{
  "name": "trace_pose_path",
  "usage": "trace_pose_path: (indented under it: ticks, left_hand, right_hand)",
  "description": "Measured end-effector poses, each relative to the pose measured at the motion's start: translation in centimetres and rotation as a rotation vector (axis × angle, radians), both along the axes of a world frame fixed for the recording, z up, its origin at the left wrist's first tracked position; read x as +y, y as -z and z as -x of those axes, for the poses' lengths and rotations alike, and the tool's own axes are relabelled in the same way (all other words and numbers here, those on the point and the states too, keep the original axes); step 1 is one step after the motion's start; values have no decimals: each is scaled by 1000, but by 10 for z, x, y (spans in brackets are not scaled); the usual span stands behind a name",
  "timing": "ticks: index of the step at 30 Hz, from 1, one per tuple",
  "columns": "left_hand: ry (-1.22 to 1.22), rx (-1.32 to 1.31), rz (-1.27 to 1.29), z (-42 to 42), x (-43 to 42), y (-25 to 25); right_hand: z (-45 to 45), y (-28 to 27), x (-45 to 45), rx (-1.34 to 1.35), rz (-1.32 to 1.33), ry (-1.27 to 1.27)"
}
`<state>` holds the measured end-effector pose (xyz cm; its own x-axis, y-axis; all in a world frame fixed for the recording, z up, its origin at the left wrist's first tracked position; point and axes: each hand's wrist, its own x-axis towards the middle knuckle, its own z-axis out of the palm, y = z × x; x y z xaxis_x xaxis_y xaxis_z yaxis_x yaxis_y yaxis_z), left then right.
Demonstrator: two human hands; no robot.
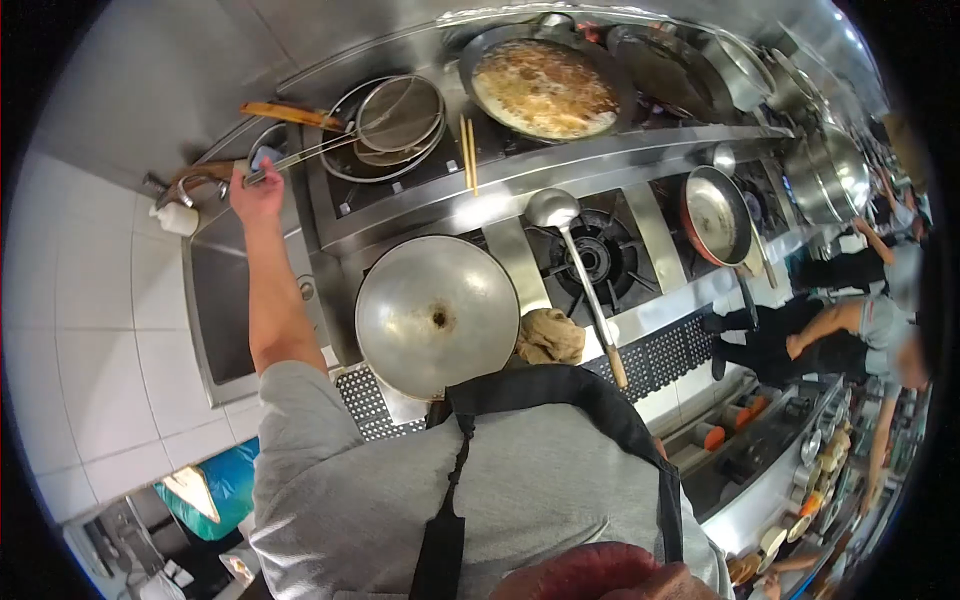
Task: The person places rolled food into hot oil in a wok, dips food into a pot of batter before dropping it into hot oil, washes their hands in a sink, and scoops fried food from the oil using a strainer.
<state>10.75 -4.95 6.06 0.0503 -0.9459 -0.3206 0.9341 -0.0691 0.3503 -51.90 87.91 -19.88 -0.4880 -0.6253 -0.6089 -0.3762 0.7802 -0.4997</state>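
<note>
My left hand (257, 197) reaches out over the sink's far corner. Its fingers are wrapped round the metal handle of a round mesh strainer (400, 113). The strainer's bowl lies over a wire-rimmed stack at the back left of the stove. A wooden handle (290, 115) sticks out from that stack. Beneath my hand is the steel sink (235, 290), with a faucet (200, 182) and a white bottle (175, 218) at its edge. My right hand is out of sight, below or behind my body.
A large wok (545, 85) of bubbling oil sits at the back. An upturned or bare wok (438, 315) stands before me. Chopsticks (468, 155), a ladle (590, 280), a cloth (550, 337) and a frying pan (717, 215) lie rightward. Other people (850, 330) stand at far right.
</note>
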Motion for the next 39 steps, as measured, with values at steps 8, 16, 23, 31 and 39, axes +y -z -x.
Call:
trace_pose_path:
  ticks: [8,16,23,31,39]
  left_hand:
    - [128,-787,193,48,170,-73]
    - [218,-1023,334,173,302,-88]
    - [933,-1107,801,216,442,-92]
    - [1181,-926,353,192,472,-50]
    - [1247,-952,446,226,445,-59]
  right_hand:
    - [69,-58,-192,-556,97,-246]
    - [-139,-296,-575,-875,273,-351]
    - [-234,-262,-700,-1358,142,85]
    - [-203,-320,-650,-1206,387,51]
    - [-40,-362,-615,-1053,826,188]
